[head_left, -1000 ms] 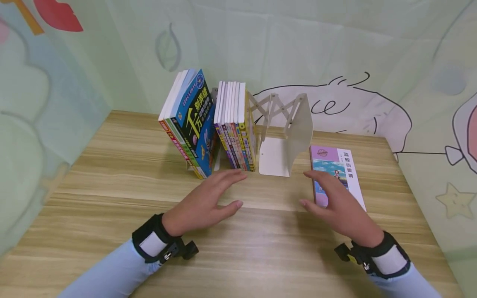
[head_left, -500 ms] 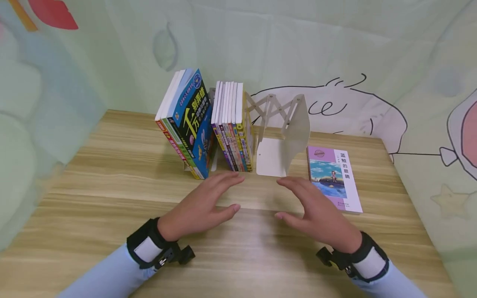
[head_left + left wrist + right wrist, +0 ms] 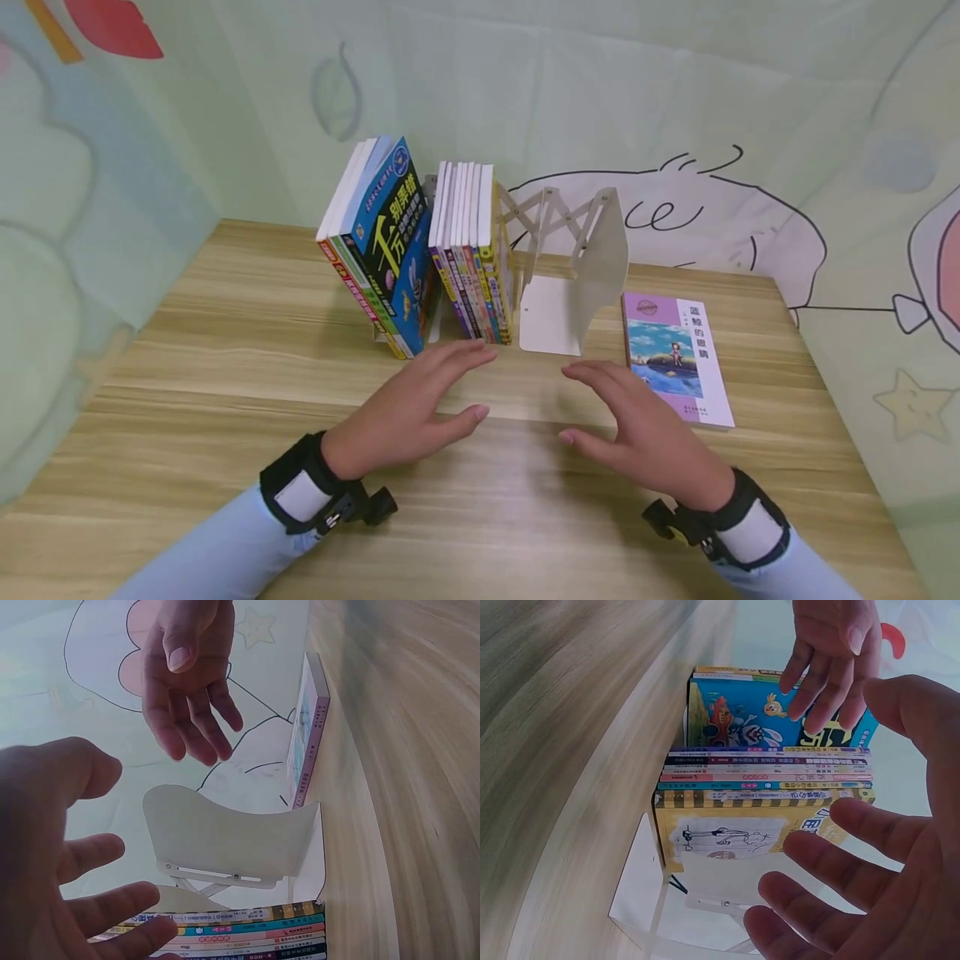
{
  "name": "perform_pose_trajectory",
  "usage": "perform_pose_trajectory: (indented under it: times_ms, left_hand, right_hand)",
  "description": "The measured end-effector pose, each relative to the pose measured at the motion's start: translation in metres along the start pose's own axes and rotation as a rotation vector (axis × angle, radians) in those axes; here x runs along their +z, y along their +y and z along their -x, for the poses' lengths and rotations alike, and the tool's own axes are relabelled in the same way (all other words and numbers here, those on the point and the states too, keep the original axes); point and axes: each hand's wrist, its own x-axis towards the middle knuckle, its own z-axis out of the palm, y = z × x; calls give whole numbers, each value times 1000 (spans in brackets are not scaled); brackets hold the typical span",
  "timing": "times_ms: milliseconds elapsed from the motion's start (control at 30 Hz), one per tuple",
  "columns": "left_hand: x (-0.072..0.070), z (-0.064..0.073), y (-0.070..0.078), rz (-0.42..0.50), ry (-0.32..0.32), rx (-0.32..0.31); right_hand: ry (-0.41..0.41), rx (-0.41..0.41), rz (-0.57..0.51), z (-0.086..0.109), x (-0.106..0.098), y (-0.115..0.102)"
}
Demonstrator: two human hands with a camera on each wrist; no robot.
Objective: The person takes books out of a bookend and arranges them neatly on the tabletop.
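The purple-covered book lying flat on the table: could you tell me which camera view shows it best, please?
The head view: the purple-covered book lies face up right of the white bookend, its whole cover visible. The left wrist view shows only its edge. The right wrist view does not show it.

An expandable white metal bookend rack (image 3: 573, 275) stood upright on the counter (image 3: 225, 400), its scissor-link back extended and its right-hand compartment holding nothing. A row of thin books (image 3: 472, 254) stood upright in the rack's left part, spines facing forward, the yellow outermost book touching the rack's centre divider. Further left, a group of larger books (image 3: 378, 246) leaned leftward at the top, a blue cover facing outward. A purple-and-white paperback (image 3: 675, 358) lay flat, cover up, on the counter just beside the rack's right end plate, apart from it.
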Motion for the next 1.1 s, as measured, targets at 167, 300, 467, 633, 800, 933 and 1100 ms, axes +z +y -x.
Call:
perform_pose_trajectory:
  times_ms: [167,300,467,633,800,933,1100]
  left_hand:
    - [1,-2,1,-11,-3,-1]
    - [-2,-5,2,-38,17,20]
    - [-8,-13,5,-56,54,63]
    - [-14,-20,9,-95,78,100]
    - [-23,-33,12,-157,159,187]
    - [-33,-47,17,-238,249,264]
    - [-46,-69,22,-403,322,285]
  right_hand:
    - [-7,6,5,0,0,1]
    - [-9,6,11,1,0,3]
    - [-14,10,11,2,1,6]
    - [-20,16,11,3,2,7]
    - [-22,18,4,5,4,8]
    - [-31,20,-1,6,5,10]
    - [-25,17,8,6,6,11]
